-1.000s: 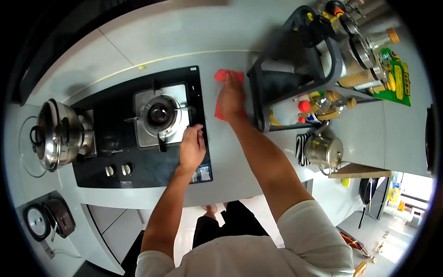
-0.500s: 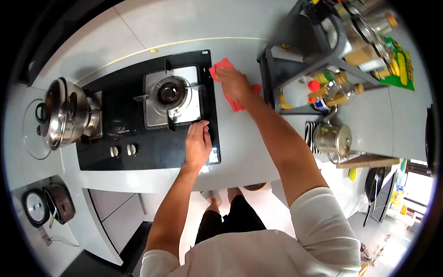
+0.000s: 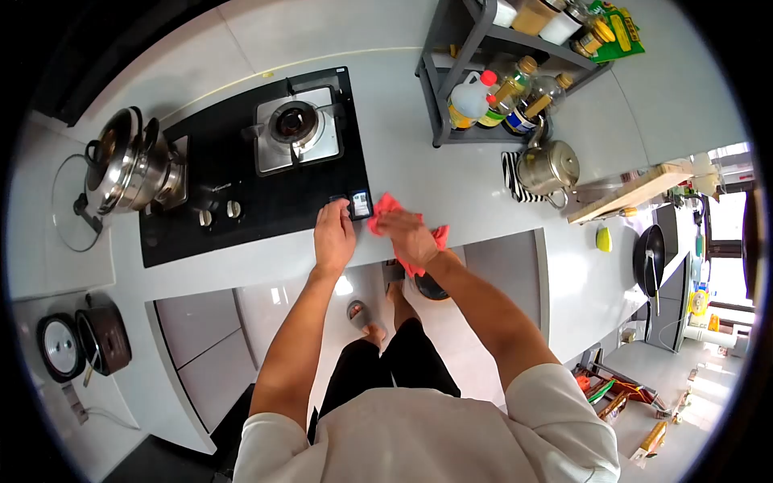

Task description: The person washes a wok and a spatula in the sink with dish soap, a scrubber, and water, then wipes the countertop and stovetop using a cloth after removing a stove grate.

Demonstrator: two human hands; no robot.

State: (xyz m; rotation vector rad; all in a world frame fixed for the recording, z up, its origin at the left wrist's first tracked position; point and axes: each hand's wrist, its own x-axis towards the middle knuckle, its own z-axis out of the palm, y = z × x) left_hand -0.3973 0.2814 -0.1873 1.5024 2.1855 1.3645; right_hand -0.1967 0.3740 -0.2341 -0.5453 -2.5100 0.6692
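My right hand presses a crumpled red cloth on the grey-white counter, at its front edge just right of the hob. Part of the cloth hangs over that edge. My left hand rests at the front right corner of the black glass hob, fingers loosely bent with nothing seen in them. Beside its fingertips is a small label on the glass. The right burner has no pot on it.
A stacked steel pot stands on the left burner, by a glass lid. A grey rack with bottles and jars is at the back right. A steel kettle sits on a striped mat. Farther right are a wooden board and a black pan.
My right hand has drawn the red cloth from beside the burner toward me to the counter's front edge. My left hand stays near the hob's front right corner. The view has shifted.
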